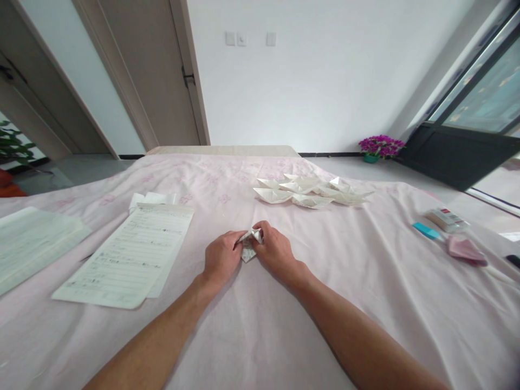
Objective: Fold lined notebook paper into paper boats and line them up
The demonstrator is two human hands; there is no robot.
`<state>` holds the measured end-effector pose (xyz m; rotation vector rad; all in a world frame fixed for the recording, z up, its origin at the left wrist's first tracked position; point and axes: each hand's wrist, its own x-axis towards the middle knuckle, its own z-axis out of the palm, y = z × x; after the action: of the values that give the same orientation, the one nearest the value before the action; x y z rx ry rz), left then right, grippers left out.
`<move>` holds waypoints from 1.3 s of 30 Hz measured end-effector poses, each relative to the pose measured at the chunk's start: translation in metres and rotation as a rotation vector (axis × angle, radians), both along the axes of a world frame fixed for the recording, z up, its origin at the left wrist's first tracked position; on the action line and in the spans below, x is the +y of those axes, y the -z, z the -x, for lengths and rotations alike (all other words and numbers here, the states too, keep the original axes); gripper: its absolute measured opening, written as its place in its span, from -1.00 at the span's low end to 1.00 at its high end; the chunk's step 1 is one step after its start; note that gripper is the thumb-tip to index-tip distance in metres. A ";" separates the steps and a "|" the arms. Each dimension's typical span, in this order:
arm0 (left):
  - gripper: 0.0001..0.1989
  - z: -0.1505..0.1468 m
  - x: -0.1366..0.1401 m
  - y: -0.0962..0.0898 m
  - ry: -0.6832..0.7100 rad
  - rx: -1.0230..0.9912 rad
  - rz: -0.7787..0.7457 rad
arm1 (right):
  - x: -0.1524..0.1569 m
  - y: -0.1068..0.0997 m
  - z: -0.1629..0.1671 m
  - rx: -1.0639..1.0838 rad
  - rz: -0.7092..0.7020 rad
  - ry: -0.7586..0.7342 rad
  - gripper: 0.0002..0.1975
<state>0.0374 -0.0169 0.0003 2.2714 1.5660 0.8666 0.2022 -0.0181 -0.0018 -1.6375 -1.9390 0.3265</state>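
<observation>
A small piece of folded paper [248,252] with writing on it is held between my two hands, above the middle of the pink bedspread. My left hand [222,259] pinches its left edge with thumb and fingers. On the other side, my right hand [277,249] grips the right part, fingers curled over the top. My fingers cover some of the folds. Beyond my hands, to the right, several folded paper boats [304,190] lie grouped close together.
Handwritten sheets [125,254] lie at left, with smaller papers [152,199] behind them and a notebook [36,246] farther left. On the right are a packaged block [444,219], a blue item [426,231] and a pink cloth-like item [466,249]. The bedspread [349,260] is wrinkled.
</observation>
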 end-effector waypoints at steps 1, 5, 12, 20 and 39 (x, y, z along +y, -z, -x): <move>-0.65 0.001 -0.001 0.000 -0.004 0.047 -0.013 | -0.001 -0.001 -0.001 -0.031 -0.023 -0.014 -0.76; -0.70 0.002 -0.005 0.000 0.014 0.182 -0.122 | -0.008 -0.006 -0.003 -0.113 -0.112 -0.063 -0.75; -0.70 0.004 -0.005 0.006 0.060 0.220 -0.201 | -0.015 -0.002 -0.006 0.042 -0.073 -0.076 -0.77; -0.69 0.008 -0.007 0.008 0.161 0.158 -0.303 | -0.018 -0.009 -0.010 -0.093 -0.068 -0.197 -0.90; -0.57 0.025 -0.009 0.014 0.311 0.318 -0.349 | -0.017 -0.008 -0.018 -0.147 -0.126 -0.351 -0.87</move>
<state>0.0124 -0.0255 -0.0135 2.9239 1.1869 0.7699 0.2198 -0.0348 0.0065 -1.2694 -2.3114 0.2176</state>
